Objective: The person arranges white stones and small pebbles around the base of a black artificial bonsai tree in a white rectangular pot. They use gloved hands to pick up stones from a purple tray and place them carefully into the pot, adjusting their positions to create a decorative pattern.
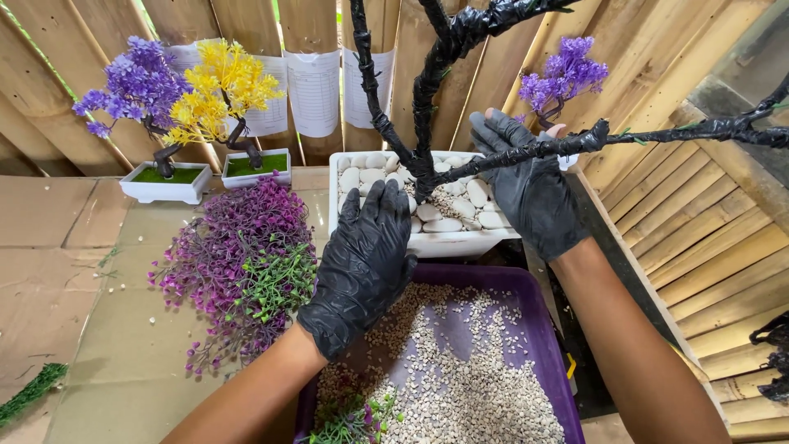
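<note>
Gripping a bare black-wrapped tree (427, 123), both hands are in black gloves. The tree stands upright in a white rectangular planter (460, 243) at the far middle of the tabletop, its trunk taped in glossy black wrap and forking into several leafless branches; one long branch runs out to the right, well past the planter. Smooth white pebbles (477, 197) fill the planter around the trunk's foot.

Left hand (366, 263) rests open over the planter's near rim, fingers spread and reaching onto the pebbles just beside the trunk, grasping nothing. Right hand (526, 185) sits at the planter's right side, fingers curled around the long right branch from behind.

Near the person, a purple tray (542, 329) holds fine pale gravel (460, 386), just touching the planter's near side. Left of it lies a heap of purple and green plastic foliage (238, 271) on cardboard. Far left stand two small finished trees, one purple (136, 86), one yellow (222, 86), each in a white pot. Another purple tree (563, 78) shows behind the right hand.
</note>
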